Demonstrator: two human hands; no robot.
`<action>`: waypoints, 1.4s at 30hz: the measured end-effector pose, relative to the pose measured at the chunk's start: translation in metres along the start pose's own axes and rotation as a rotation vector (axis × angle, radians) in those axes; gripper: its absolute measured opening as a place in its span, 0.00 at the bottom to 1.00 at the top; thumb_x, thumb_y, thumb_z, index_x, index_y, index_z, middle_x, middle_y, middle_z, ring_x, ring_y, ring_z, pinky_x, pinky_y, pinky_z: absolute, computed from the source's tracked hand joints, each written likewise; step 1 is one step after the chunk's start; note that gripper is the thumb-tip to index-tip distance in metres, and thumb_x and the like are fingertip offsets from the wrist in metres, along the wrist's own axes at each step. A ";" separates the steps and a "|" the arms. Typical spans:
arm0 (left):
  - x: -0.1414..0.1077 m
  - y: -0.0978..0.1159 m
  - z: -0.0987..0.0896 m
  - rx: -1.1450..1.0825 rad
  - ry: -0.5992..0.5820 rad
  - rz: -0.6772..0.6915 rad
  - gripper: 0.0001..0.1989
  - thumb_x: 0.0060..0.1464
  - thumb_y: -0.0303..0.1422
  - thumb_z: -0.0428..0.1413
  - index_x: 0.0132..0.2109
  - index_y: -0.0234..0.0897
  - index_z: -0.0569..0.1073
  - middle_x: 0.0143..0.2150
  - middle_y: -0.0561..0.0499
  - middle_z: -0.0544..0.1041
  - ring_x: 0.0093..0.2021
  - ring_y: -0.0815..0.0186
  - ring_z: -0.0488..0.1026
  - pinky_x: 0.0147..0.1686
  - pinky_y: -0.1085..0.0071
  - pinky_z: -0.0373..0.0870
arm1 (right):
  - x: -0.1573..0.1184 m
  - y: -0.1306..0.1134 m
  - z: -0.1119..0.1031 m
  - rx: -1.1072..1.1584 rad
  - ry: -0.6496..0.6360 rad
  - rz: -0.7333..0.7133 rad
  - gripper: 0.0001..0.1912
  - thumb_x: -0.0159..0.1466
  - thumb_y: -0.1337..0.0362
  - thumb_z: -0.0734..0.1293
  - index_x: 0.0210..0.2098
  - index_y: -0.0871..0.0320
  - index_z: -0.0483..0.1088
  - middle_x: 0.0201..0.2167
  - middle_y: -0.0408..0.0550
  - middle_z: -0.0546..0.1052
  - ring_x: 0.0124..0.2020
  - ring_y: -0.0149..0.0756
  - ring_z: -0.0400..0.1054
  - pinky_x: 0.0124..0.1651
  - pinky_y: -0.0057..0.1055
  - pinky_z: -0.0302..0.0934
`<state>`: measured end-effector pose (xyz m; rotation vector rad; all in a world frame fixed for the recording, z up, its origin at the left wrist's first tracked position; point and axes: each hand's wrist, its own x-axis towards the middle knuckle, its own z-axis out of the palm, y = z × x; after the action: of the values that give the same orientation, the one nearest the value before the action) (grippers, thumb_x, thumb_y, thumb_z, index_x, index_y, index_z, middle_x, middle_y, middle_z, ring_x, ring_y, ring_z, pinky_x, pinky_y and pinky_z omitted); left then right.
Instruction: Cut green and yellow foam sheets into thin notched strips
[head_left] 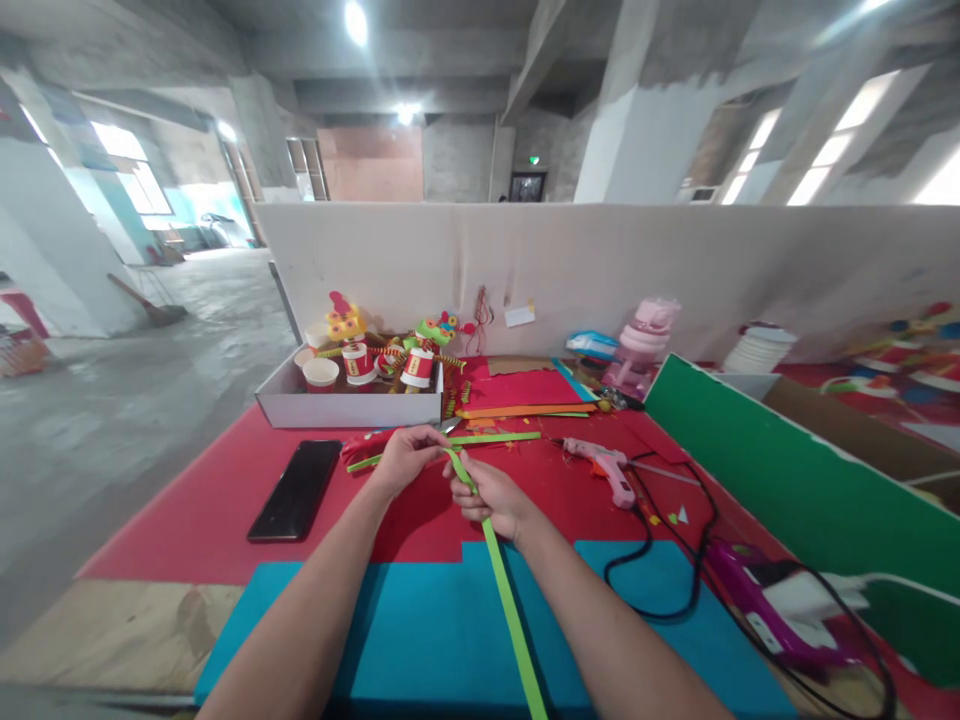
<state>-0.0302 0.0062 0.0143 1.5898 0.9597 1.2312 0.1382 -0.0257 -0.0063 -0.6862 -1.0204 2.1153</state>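
Observation:
A long light-green paper strip point(510, 610) runs from between my hands down over the blue sheet point(420, 630). My right hand point(491, 498) is closed around the strip close to its upper end. Thumb and fingers pinched, my left hand point(409, 460) grips the bent upper end of the same strip. Just beyond my fingers lies another green strip point(502, 438) on the red tabletop covering point(420, 530). A red-handled tool point(367, 445), partly hidden, lies beside my left hand.
Left of my arms is a black phone point(296, 490). Behind it, a white box point(349, 408) holds paper-cup figures. A pink glue gun point(604, 465) with a black cable lies to the right, near a purple power strip point(780, 610) and a green board point(787, 480).

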 end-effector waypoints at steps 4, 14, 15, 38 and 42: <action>0.000 0.001 0.001 -0.009 0.004 0.034 0.03 0.42 0.27 0.60 0.29 0.34 0.77 0.25 0.52 0.75 0.28 0.68 0.69 0.32 0.73 0.65 | -0.002 0.001 0.000 -0.029 -0.011 0.000 0.21 0.63 0.45 0.62 0.36 0.59 0.63 0.17 0.32 0.54 0.14 0.19 0.37 0.15 0.18 0.31; 0.001 -0.004 0.001 -0.019 -0.024 0.017 0.03 0.44 0.29 0.59 0.30 0.34 0.76 0.24 0.53 0.74 0.26 0.71 0.67 0.29 0.75 0.61 | 0.002 0.004 0.008 -0.310 0.174 -0.148 0.23 0.62 0.43 0.60 0.33 0.58 0.64 0.13 0.31 0.55 0.11 0.19 0.40 0.12 0.18 0.37; 0.001 -0.004 0.001 -0.023 -0.028 0.011 0.03 0.45 0.29 0.59 0.30 0.34 0.76 0.24 0.53 0.73 0.25 0.71 0.67 0.28 0.75 0.61 | 0.003 0.005 0.008 -0.338 0.190 -0.166 0.23 0.62 0.42 0.59 0.33 0.58 0.64 0.13 0.31 0.56 0.10 0.19 0.40 0.12 0.18 0.38; -0.004 0.001 0.004 -0.189 -0.087 -0.215 0.13 0.43 0.38 0.63 0.30 0.32 0.71 0.20 0.54 0.70 0.18 0.76 0.61 0.18 0.77 0.54 | 0.011 0.013 0.003 -0.541 0.292 -0.319 0.23 0.61 0.42 0.59 0.33 0.58 0.63 0.15 0.35 0.67 0.10 0.25 0.60 0.13 0.20 0.51; -0.004 0.002 0.005 -0.105 -0.060 -0.190 0.15 0.42 0.40 0.63 0.28 0.32 0.71 0.19 0.56 0.68 0.17 0.76 0.59 0.17 0.77 0.53 | 0.011 0.009 0.004 -0.277 0.266 -0.260 0.25 0.62 0.42 0.59 0.34 0.62 0.67 0.22 0.46 0.75 0.19 0.30 0.70 0.26 0.26 0.65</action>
<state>-0.0263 0.0014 0.0142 1.4116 0.9679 1.0795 0.1250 -0.0230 -0.0136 -0.8896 -1.1915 1.6272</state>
